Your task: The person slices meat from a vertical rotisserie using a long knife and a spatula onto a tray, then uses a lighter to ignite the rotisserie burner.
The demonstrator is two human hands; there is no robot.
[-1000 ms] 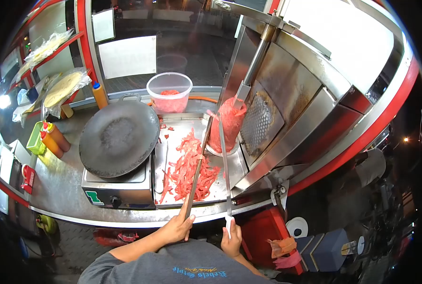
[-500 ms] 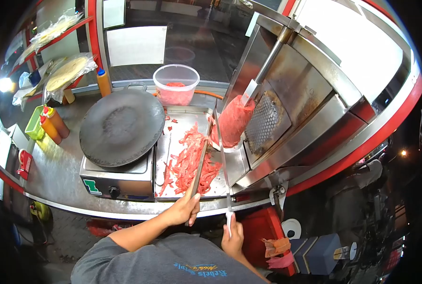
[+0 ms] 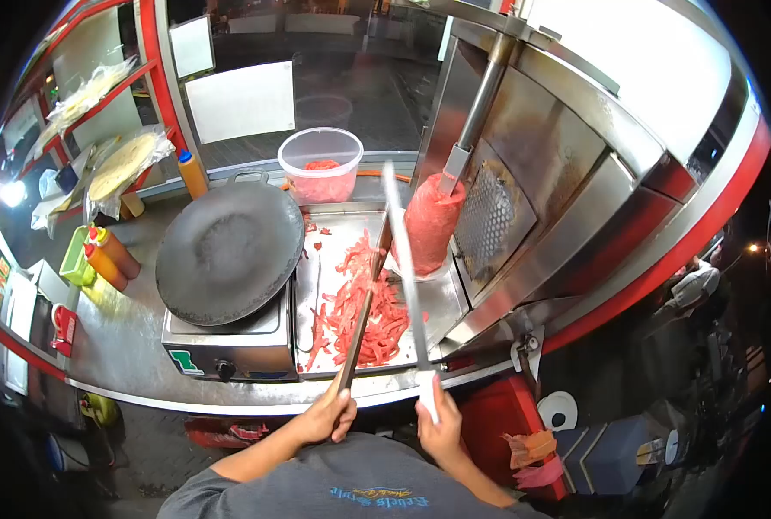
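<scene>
My left hand (image 3: 323, 419) is closed around the lower end of long metal tongs (image 3: 364, 322), which slant up across the tray toward the meat cone. In my right hand (image 3: 440, 424) is the white handle of a long knife (image 3: 415, 311). Its blade points away from me, blurred near the tip, just left of the cone as I see it. The red meat cone (image 3: 433, 227) stands on a vertical spit, its left side partly behind the blade. Thin strips of cut meat (image 3: 385, 333) lie heaped in the metal tray (image 3: 447, 298) below.
A round black griddle (image 3: 230, 251) sits on a burner to the left. Behind the tray stands a clear tub (image 3: 320, 186) with red meat. Sauce bottles (image 3: 113, 259) and a green basket (image 3: 77, 255) are further left. The metal grill (image 3: 532, 190) rises beside the cone.
The knife tip has moved up and the blade now blurs with motion. The tongs' far end has risen toward the cone's left side. The whole view has shifted slightly.
</scene>
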